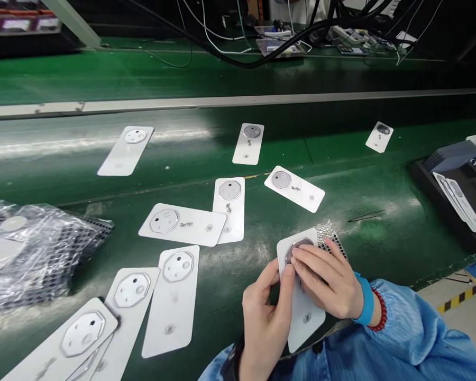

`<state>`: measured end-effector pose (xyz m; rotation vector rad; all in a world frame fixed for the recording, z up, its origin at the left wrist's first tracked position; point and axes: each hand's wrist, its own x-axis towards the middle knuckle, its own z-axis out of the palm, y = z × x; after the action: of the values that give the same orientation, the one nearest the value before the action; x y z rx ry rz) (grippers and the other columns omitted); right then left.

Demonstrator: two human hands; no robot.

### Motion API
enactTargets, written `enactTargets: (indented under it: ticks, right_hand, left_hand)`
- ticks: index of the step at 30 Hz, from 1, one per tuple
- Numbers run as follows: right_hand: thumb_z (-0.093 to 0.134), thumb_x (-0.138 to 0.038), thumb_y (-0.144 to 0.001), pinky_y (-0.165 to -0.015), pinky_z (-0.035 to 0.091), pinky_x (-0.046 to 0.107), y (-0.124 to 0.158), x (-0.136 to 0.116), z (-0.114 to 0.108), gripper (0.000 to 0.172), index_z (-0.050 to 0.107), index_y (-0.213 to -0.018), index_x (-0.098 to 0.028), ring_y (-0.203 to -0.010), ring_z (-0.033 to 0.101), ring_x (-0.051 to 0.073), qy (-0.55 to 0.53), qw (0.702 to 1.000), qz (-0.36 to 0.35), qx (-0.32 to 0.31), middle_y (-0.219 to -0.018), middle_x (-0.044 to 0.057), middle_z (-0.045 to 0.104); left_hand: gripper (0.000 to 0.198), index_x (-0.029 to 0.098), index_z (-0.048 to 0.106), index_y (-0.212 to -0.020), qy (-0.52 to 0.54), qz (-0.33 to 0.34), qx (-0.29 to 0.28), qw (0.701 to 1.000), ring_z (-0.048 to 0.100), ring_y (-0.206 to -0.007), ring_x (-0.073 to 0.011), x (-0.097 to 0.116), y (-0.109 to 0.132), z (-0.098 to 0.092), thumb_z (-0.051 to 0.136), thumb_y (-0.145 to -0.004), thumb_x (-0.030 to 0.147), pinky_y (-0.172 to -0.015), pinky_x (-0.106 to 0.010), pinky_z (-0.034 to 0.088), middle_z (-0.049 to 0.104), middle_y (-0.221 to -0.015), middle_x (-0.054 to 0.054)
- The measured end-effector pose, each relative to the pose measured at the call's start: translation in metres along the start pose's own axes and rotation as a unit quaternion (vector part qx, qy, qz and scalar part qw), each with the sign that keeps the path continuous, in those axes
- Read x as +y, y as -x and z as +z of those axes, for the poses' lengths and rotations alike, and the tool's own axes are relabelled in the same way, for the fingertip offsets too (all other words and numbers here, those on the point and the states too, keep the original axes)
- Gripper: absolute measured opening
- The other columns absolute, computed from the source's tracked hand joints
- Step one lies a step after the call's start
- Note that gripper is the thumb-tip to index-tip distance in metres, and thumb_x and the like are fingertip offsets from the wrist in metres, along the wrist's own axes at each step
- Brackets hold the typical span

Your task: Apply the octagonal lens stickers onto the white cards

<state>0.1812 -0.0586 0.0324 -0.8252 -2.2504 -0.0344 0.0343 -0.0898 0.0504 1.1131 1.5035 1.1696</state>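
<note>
A white phone back cover (306, 323) with an octagonal camera ring stands tilted at the table's front edge. My left hand (267, 317) pinches its left edge, thumb on the front face. Across the cover lies my right hand (329, 280), closed, its fingertips pressed on the dark octagonal camera ring (297, 247) and partly hiding it. Just behind the cover is a small sheet of clear bubble film with black dots (330, 234). Thin black tweezers (365, 216) rest on the green surface to the right.
More white covers lie around, including one at the left (170, 301), one at centre (182, 225) and one farther back (248, 143). A clear plastic bag of dotted film (75, 248) sits at left. A black tray (452, 206) holds covers at right. Cables (257, 63) hang at the back.
</note>
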Motion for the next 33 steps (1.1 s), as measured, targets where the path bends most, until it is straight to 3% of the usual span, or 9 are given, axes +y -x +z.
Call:
enactTargets:
  ticks: [5,9,12,15,18,24,27,30,33]
  right_hand:
    - [0.048,-0.009,-0.091,-0.106,0.048,0.046,-0.001,0.003,-0.004,0.045,0.054,-0.136,-0.016,-0.114,0.064,0.023,-0.13,0.99,0.057,0.023,-0.117,0.012,0.07]
    - [0.055,-0.014,-0.092,-0.106,0.049,0.047,0.003,0.002,-0.006,0.053,0.046,-0.143,-0.025,-0.132,0.05,0.027,-0.24,0.946,0.21,0.06,-0.141,0.011,0.053]
    - [0.057,-0.024,-0.094,-0.099,0.055,0.043,0.007,0.001,-0.003,0.061,0.031,-0.15,-0.026,-0.125,0.057,0.025,-0.426,0.842,0.331,-0.025,-0.139,0.012,0.055]
    - [0.055,-0.032,-0.097,-0.078,0.063,0.034,0.006,0.004,0.004,0.05,0.04,-0.143,-0.024,-0.094,0.073,0.02,-0.576,0.708,0.388,-0.128,-0.113,0.009,0.072]
    - [0.063,-0.037,-0.091,-0.072,0.063,0.034,-0.001,0.011,0.009,0.041,0.053,-0.129,-0.023,-0.084,0.075,0.021,-0.606,0.665,0.417,-0.13,-0.098,0.006,0.076]
    - [0.068,-0.042,-0.086,-0.071,0.062,0.033,-0.012,0.03,0.013,0.044,0.056,-0.123,-0.021,-0.079,0.075,0.02,-0.601,0.672,0.425,-0.083,-0.091,0.005,0.076]
    - [0.072,-0.048,-0.08,-0.072,0.062,0.038,-0.02,0.059,0.021,0.052,0.059,-0.119,-0.017,-0.077,0.075,0.022,-0.549,0.71,0.43,-0.095,-0.089,0.007,0.076]
    - [0.077,-0.049,-0.074,-0.078,0.061,0.042,-0.043,0.116,0.035,0.054,0.062,-0.11,-0.012,-0.083,0.073,0.025,-0.42,0.779,0.46,-0.065,-0.088,0.009,0.075]
    - [0.067,-0.04,-0.088,-0.083,0.058,0.04,-0.08,0.184,0.042,0.039,0.06,-0.113,-0.011,-0.09,0.07,0.022,-0.318,0.817,0.48,-0.027,-0.102,0.011,0.07]
  left_hand:
    - [0.023,0.018,0.074,-0.079,-0.009,-0.007,0.021,1.0,0.044,-0.046,-0.0104,-0.005,-0.002,0.001,0.063,-0.085,0.038,-0.042,-0.019,0.038,0.053,-0.051,0.003]
    - [0.023,0.017,0.072,-0.072,-0.013,0.003,0.078,0.997,0.044,-0.043,-0.0098,-0.008,-0.005,0.001,0.065,-0.083,0.037,-0.04,-0.019,0.037,0.053,-0.047,0.003]
    - [0.022,0.017,0.072,-0.074,0.015,0.001,0.12,0.993,0.05,-0.044,-0.0106,-0.007,-0.012,0.003,0.065,-0.083,0.036,-0.04,-0.018,0.039,0.058,-0.051,0.002]
    - [0.023,0.016,0.072,-0.078,0.053,0.0,0.109,0.993,0.058,-0.051,-0.0136,-0.006,-0.026,0.005,0.065,-0.084,0.037,-0.045,-0.02,0.044,0.064,-0.059,0.0]
    - [0.025,0.015,0.07,-0.074,0.07,-0.003,0.092,0.993,0.056,-0.05,-0.0131,-0.003,-0.042,0.005,0.066,-0.083,0.039,-0.045,-0.02,0.042,0.063,-0.057,-0.001]
    - [0.025,0.014,0.068,-0.083,0.048,0.027,0.015,0.998,0.066,-0.061,-0.019,0.0,-0.061,0.014,0.063,-0.083,0.039,-0.05,-0.024,0.048,0.072,-0.068,-0.006]
    - [0.021,0.015,0.066,-0.083,-0.023,0.062,0.02,0.998,0.067,-0.062,-0.0189,-0.002,-0.084,0.027,0.06,-0.085,0.035,-0.054,-0.025,0.049,0.071,-0.069,-0.006]
    - [0.023,0.014,0.067,-0.099,-0.074,0.075,0.028,0.994,0.069,-0.069,-0.0186,-0.002,-0.137,0.037,0.068,-0.083,0.031,-0.064,-0.027,0.052,0.072,-0.076,-0.005]
    - [0.035,0.014,0.06,-0.119,-0.139,0.06,0.065,0.986,0.069,-0.087,-0.0197,0.005,-0.207,0.038,0.063,-0.09,0.035,-0.08,-0.038,0.055,0.071,-0.098,-0.007]
